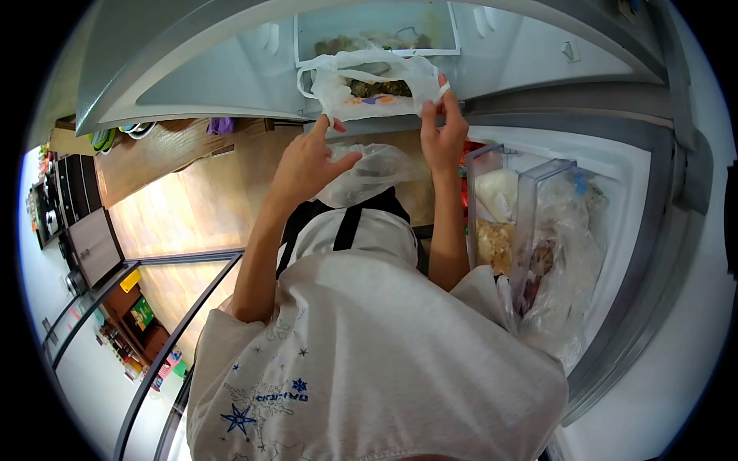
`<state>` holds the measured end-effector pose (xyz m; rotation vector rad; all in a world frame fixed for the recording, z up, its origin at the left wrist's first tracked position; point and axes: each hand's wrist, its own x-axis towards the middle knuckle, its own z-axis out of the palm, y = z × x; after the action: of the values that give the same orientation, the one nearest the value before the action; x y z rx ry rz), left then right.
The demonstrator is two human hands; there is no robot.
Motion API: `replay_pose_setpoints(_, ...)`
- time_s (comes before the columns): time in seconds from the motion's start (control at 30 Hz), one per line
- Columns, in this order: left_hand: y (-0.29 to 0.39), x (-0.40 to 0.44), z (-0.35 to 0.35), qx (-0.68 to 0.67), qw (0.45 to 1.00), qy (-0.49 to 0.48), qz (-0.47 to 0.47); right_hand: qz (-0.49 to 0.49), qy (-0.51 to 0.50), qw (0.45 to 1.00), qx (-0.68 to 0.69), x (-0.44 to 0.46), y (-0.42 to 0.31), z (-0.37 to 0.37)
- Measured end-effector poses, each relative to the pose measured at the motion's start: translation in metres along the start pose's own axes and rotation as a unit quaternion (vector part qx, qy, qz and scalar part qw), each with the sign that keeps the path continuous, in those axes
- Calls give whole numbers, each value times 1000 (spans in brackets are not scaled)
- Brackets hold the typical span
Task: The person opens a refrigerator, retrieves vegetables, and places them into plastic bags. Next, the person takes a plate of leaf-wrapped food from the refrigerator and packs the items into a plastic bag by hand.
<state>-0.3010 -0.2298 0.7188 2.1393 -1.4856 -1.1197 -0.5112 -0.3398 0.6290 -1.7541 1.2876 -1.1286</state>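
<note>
Head view: both bare hands are up at a white bag [380, 110] with orange and purple print on its front. Bag sits centre-top, just in front of and below a clear-fronted compartment [377, 23] in the open fridge; mouth is spread, dark greenish contents [380, 88] visible inside, too shadowed to identify.

Left hand [304, 163]: fingertips at the bag's lower left edge, thumb spread wide and off the white plastic, pointing across the clear bag [373, 170] below. Can't tell how firmly, or whether, the fingers are closed on the edge.

Right hand [443, 138]: index finger raised, thumb near it, narrow grip holding the bag's right side by the strap. Other fingers curled.

Clear bag is crumpled, lower down between the forearms, by the person's lap. Whether it touches the left thumb: can't tell.

Right side: fridge door [663, 200] swung open, transparent bins [492, 154] on it. Inside: a white packet [498, 190], a yellowish packet [494, 240] beneath it, and a big crumpled clear sack [573, 253] beside them.

Left side: wooden surface [169, 157] with a purple item [221, 125] near its end; light tiled floor [192, 207] below.

Person's shirt [384, 346] is pale with blue star prints.
</note>
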Motion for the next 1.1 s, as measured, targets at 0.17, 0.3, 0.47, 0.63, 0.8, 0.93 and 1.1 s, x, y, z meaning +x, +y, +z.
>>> replay_pose_setpoints(0.17, 6, -8, -4, -9, 1000, 2, -11, -28, -16, 999, -9, 4, -5, 2)
replay_pose_setpoints(0.3, 3, -15, 0, -50, 994, 66, 75, 8, -1, 1000, 19, 2, -2, 0)
replay_pose_setpoints(0.47, 18, -24, -9, -82, 992, 70, 70, 15, -22, 998, 54, 1, 4, -6)
replay_pose_setpoints(0.63, 29, -30, -10, -89, 990, 69, 81, -8, -47, 999, 20, 2, -18, -15)
replay_pose_setpoints(0.8, 21, -28, -3, -89, 985, 105, 106, -6, -42, 999, 19, 4, -42, -15)
replay_pose_setpoints(0.93, 14, -23, -7, -73, 988, 105, 90, 7, -48, 999, -16, 4, -38, -14)
replay_pose_setpoints(1.1, -8, -15, -11, -18, 995, 84, 56, 3, -57, 998, -16, 6, -42, -13)
